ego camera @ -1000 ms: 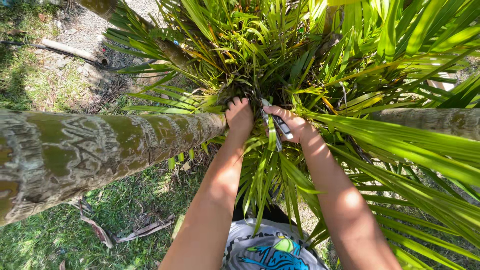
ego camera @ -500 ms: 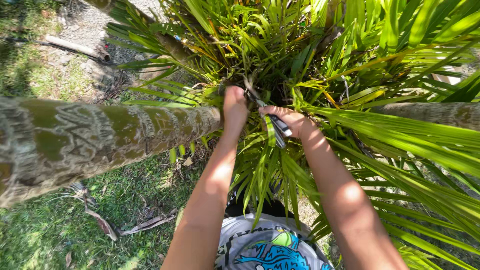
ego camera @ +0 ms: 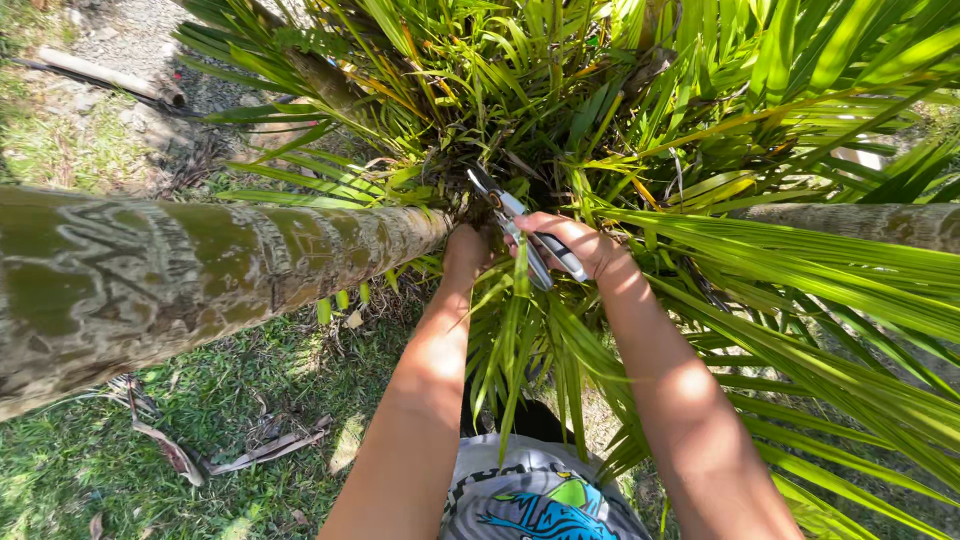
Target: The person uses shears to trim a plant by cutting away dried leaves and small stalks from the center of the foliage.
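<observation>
Pruning shears [ego camera: 525, 235] are clasped in the right hand [ego camera: 570, 243], blades pointed into the palm fronds [ego camera: 560, 90]. The left hand [ego camera: 466, 250] is buried among leaf bases beside the trunk [ego camera: 200, 270], its grip hidden.

One head-worn camera looks steeply down, close over the palm fronds [ego camera: 560, 120] and trunk [ego camera: 200, 270]

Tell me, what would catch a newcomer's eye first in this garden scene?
Probably the two bare arms reaching up the middle: the right hand grips pruning shears pointed into the heart of a dense palm-like plant, while the left hand presses into the leaf bases beside them. Next comes the thick mottled trunk lying across the left, above sunlit grass.
</observation>
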